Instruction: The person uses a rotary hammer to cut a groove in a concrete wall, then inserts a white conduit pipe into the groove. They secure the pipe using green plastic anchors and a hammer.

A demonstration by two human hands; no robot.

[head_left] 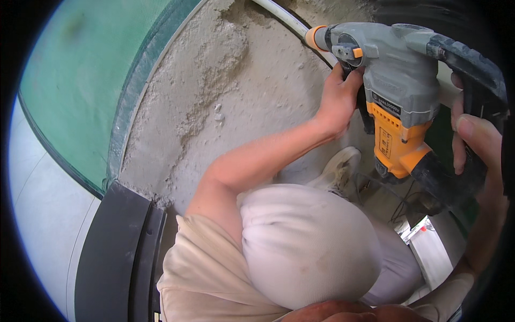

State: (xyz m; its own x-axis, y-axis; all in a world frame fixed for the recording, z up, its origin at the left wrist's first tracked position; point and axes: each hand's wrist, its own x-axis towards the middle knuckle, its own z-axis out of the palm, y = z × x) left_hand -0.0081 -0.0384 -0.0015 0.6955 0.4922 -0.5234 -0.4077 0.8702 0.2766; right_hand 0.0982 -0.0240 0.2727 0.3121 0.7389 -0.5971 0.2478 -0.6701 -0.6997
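Observation:
A grey and orange rotary hammer drill (399,70) is held up at the upper right, its orange-ringed chuck (316,37) facing left. My left hand (340,99) is closed round the black side handle (365,110) below the chuck. Round the black rear handle (472,99) my right hand (477,134) is wrapped, with its thumb and some fingers showing. In this view the chuck overlaps the end of a pale pipe or tube (287,19); I cannot tell whether they touch. No drill bit can be made out separately.
Rough grey concrete (214,96) spreads ahead, with a small loose chip (219,114) on it. A green panel (91,70) curves along the left, above a dark metal frame (112,252). Below the drill lie thin cables (405,201), near my shoe (343,169) and bent knee (311,241).

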